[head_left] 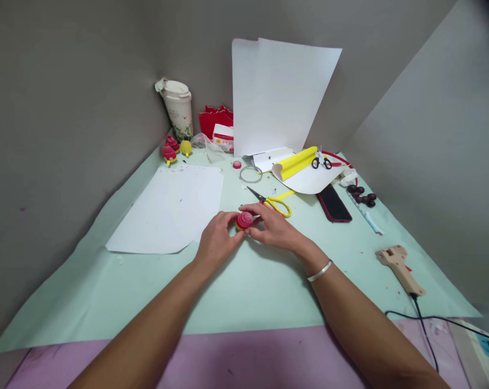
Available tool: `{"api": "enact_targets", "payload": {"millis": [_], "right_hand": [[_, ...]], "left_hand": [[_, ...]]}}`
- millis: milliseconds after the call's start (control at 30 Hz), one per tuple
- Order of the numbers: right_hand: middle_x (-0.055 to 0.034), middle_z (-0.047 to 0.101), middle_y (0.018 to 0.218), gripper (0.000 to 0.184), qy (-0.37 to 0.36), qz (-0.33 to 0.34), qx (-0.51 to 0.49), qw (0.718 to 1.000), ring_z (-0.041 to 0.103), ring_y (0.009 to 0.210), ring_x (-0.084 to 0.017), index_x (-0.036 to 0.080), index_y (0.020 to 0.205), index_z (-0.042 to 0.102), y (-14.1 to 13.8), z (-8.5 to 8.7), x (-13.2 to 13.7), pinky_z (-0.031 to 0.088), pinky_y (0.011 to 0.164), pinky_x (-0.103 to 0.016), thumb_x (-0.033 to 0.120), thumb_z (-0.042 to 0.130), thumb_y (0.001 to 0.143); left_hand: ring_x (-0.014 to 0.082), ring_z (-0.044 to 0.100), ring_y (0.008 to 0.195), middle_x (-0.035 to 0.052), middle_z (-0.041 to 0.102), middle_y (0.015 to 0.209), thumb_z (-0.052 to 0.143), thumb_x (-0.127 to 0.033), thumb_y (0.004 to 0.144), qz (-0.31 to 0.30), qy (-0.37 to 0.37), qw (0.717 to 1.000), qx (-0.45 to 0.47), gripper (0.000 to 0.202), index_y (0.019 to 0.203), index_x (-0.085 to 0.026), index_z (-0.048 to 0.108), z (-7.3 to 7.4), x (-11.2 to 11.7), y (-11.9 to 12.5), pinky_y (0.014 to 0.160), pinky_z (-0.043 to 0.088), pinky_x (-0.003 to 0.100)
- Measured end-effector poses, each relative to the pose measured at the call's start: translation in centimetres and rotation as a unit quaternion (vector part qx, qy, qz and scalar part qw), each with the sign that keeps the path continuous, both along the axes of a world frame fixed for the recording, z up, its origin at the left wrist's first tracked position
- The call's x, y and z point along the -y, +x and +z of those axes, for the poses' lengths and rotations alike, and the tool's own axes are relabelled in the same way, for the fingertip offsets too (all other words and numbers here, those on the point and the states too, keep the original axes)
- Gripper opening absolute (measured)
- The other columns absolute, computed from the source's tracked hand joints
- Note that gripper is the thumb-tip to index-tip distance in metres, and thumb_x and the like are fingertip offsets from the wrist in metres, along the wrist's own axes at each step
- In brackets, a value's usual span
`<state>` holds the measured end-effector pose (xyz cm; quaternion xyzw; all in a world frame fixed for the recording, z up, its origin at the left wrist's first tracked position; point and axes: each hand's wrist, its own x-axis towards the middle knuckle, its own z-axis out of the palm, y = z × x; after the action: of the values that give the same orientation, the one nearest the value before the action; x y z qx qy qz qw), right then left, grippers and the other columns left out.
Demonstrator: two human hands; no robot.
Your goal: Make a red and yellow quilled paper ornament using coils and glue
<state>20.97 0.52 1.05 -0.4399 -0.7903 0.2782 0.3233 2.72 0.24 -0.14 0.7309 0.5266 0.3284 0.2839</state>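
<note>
On the tabletop point(268, 302), from the ball point(245, 220): paper point(155, 216) at nine o'clock, cup point(178, 108) at eleven, scissors point(270, 200) at two, phone point(334, 205) near three, glue gun point(402, 270) past three.

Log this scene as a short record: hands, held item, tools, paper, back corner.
Left hand: grips the red-and-yellow piece from the left
Right hand: grips it from the right
Scissors: yellow-handled, just beyond the right hand
Glue gun: far right
White sheet: left of the hands
Back left: lidded cup, with two red pieces and a yellow piece before it
</note>
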Motion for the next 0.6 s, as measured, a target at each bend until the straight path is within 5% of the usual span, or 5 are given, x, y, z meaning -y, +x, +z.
{"api": "enact_targets", "payload": {"millis": [600], "right_hand": [[-0.0087, 0.061, 0.123, 0.051, -0.014, -0.003, -0.005, 1.0, 0.061, 0.108, -0.02, 0.022, 0.13, 0.054, -0.23, 0.05, 0.24, 0.055, 0.088, -0.037, 0.016, 0.064, 0.08]], "left_hand": [[0.0217, 0.061, 0.096, 0.0029, 0.065, 0.103, 0.066, -0.027, 0.078, 0.007, 0.013, 1.0, -0.027, 0.029, 0.106, -0.023, 0.063, -0.16, -0.06, 0.04, 0.085, 0.049, 0.035]]}}
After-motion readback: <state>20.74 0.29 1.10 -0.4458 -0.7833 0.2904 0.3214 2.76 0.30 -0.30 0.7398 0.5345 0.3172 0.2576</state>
